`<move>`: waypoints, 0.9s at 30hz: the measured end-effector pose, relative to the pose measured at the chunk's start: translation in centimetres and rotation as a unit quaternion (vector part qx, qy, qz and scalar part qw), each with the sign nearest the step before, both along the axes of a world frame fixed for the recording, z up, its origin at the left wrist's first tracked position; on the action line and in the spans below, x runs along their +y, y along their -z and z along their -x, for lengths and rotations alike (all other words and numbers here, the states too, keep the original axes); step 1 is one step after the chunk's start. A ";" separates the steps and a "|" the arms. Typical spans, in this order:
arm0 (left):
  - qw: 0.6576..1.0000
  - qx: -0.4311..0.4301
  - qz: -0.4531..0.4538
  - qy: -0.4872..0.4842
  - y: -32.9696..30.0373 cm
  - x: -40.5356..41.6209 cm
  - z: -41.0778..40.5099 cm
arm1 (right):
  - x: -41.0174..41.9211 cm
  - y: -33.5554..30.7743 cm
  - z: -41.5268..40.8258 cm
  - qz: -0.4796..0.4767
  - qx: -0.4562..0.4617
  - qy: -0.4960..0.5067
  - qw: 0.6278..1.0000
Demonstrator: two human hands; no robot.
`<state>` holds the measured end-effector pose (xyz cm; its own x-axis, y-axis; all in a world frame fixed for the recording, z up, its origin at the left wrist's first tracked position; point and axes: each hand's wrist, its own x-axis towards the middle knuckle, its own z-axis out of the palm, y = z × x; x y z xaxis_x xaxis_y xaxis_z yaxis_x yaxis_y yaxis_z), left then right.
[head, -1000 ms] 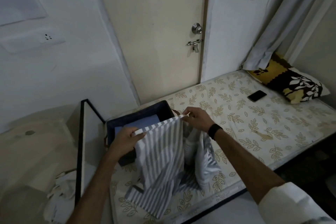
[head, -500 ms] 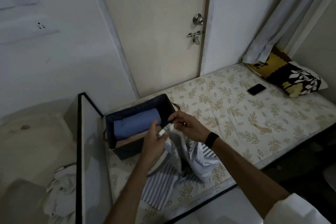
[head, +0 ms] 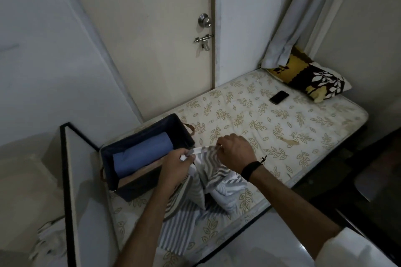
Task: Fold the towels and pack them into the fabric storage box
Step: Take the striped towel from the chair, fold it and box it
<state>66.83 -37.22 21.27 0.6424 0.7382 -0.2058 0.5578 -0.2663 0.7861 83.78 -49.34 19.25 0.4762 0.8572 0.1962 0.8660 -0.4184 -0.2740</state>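
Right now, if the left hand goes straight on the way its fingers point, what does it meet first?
Probably the right hand, close ahead along the held edge of the striped towel. The left hand points up and to the right, past the storage box corner. Depth is uncertain.

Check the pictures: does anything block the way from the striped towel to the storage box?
Nothing visible does. Both hands, left and right, hold the striped towel right beside the open box. A blue towel already lies inside, with room beside it.

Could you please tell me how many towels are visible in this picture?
2: a blue towel lying folded inside the storage box, and a striped towel held over the mattress by both hands. More may lie hidden beneath the blue one.
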 end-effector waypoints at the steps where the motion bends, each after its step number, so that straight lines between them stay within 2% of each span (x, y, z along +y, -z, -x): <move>1: 1.000 -0.001 0.001 -0.013 -0.2 0.1 -0.2 | -0.3 0.2 -0.4 0.013 -0.008 0.020 1.000; 4: 0.998 0.011 -0.016 -0.056 -0.9 0.5 -0.6 | -1.3 0.5 -1.8 0.030 0.007 0.086 0.996; 6: 0.996 0.028 -0.033 -0.073 -1.1 0.7 -0.7 | -1.6 0.4 -2.7 0.031 0.052 0.110 0.992; 9: 0.998 0.035 -0.025 -0.043 -0.8 0.7 -1.3 | -1.4 -0.6 -3.0 0.006 0.194 0.027 0.981; 12: 0.995 0.011 0.051 0.080 -0.5 -0.1 -2.4 | -0.3 -2.0 -1.7 0.005 0.286 -0.068 0.956; 14: 0.989 -0.006 0.055 0.137 -0.3 -1.1 -3.1 | 0.4 -2.5 -0.8 0.001 0.299 -0.109 0.948; 15: 0.990 -0.014 0.044 0.136 -0.3 -1.3 -3.4 | 0.6 -2.7 -0.6 -0.005 0.298 -0.125 0.946; 19: 0.998 -0.030 0.021 0.058 -0.4 -1.7 -3.0 | 0.1 -3.0 -1.1 -0.025 0.297 -0.143 0.944; 24: 0.999 0.009 -0.037 -0.015 -0.7 -1.6 -2.0 | -1.9 -2.1 -3.2 0.039 0.278 -0.124 0.952; 27: 0.998 0.006 -0.024 -0.056 -0.8 -1.2 -1.7 | -2.6 -1.9 -3.7 0.012 0.277 -0.065 0.958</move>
<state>68.53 -38.47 22.03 0.5536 0.8143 -0.1744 0.5947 -0.2400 0.7673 87.50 -51.95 21.12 0.3897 0.9178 -0.0760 0.6352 -0.3277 -0.6994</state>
